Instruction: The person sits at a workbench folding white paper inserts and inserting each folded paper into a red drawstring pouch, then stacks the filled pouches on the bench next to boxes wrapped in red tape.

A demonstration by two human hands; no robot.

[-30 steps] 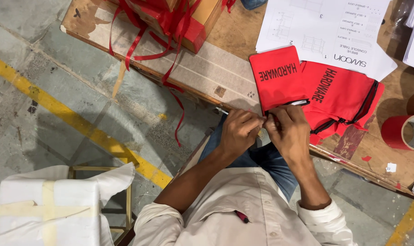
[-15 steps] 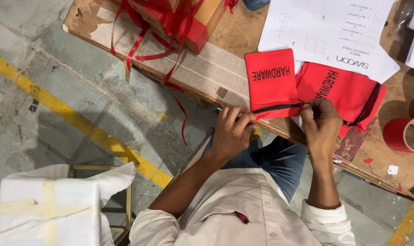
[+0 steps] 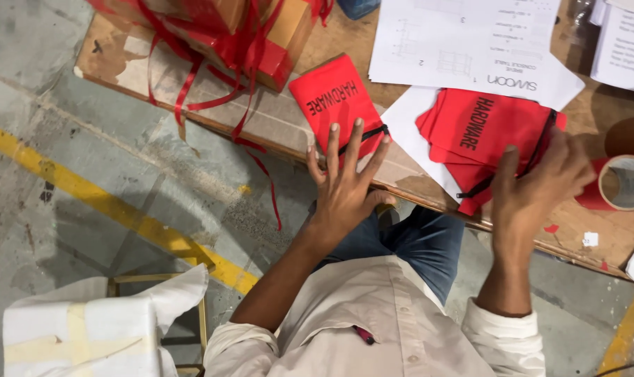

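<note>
Grey concrete floor (image 3: 86,126), stained and scuffed, with a yellow painted line (image 3: 121,213) running diagonally. Worn wooden desk (image 3: 415,171) along the top, edge chipped. Small metal-frame stool (image 3: 191,307) at lower left, draped in white cloth (image 3: 86,328). Flat indoor light.

White instruction sheets (image 3: 470,42) lay on the wooden table (image 3: 429,181) by a red tape roll (image 3: 621,183). Cardboard boxes tied with red ribbon (image 3: 244,38) sat at the far-left corner. Yellow floor line (image 3: 107,206) crossed the concrete, near a white-wrapped stool (image 3: 86,328).

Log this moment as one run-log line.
left hand: open, fingertips on red drawstring pouch | right hand: open, over red pouch stack | on workbench
</note>
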